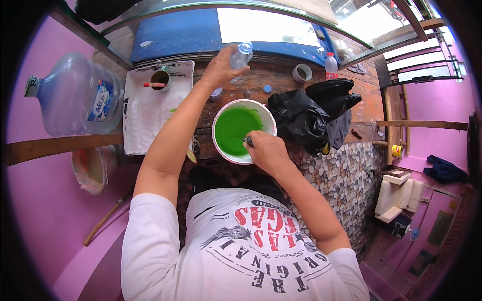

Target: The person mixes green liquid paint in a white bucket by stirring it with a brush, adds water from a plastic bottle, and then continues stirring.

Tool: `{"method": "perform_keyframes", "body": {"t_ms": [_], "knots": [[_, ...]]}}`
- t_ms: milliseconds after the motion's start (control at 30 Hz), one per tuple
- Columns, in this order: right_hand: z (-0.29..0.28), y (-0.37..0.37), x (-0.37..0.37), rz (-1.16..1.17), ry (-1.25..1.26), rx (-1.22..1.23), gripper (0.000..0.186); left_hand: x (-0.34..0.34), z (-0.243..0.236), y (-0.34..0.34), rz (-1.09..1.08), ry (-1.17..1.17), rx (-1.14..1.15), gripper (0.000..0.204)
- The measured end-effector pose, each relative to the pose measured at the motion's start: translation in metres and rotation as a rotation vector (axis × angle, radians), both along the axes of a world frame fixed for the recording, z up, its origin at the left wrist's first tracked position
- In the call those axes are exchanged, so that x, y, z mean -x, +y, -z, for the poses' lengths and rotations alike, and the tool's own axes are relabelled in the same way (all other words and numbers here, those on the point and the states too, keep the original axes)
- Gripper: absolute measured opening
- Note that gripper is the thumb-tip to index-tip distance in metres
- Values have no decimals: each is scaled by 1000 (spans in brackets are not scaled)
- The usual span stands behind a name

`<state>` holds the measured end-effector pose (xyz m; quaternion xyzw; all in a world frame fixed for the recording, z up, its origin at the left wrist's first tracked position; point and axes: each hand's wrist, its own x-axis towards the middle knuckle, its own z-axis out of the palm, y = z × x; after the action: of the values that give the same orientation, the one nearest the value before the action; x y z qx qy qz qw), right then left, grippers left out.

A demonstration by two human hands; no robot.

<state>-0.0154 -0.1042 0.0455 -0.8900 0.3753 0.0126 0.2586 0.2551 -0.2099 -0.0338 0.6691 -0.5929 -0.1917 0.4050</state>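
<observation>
My left hand (221, 67) is wrapped round a clear plastic bottle (241, 59), held up over the far part of the wooden table. A small blue cap (267, 89) lies on the boards just right of the bottle. Nearer to me stands a white bucket (271, 120) with bright green paint (237, 125) inside. At its right rim my right hand (270, 151) grips a short dark handle (248, 141); the tool's other end is hidden, seemingly in the paint.
Left of the bucket lies a white paint tray (143, 118) with a paint-stained cup (160, 79) on it. Black plastic bags (301, 114) are heaped to the right. Behind them stand a grey cup (302, 73) and a red-capped bottle (331, 65). A large water jug (75, 95) is far left.
</observation>
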Motion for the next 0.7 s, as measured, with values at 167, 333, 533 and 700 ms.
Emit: {"method": "perform_keyframes", "body": {"t_ms": [167,333,533,700], "knots": [[-29,-13,16,196,-55,-54,29,-4,-76,29,113,-148,169,76],[-37,-19,26,245,-92,-60,30,-6,-134,72,325,-371,144,79],[-30,-17,31,255,-147,-55,28,-5,-138,113,431,-621,109,88],[-30,-14,29,269,-126,-91,29,-7,-130,130,474,-812,44,81]]}}
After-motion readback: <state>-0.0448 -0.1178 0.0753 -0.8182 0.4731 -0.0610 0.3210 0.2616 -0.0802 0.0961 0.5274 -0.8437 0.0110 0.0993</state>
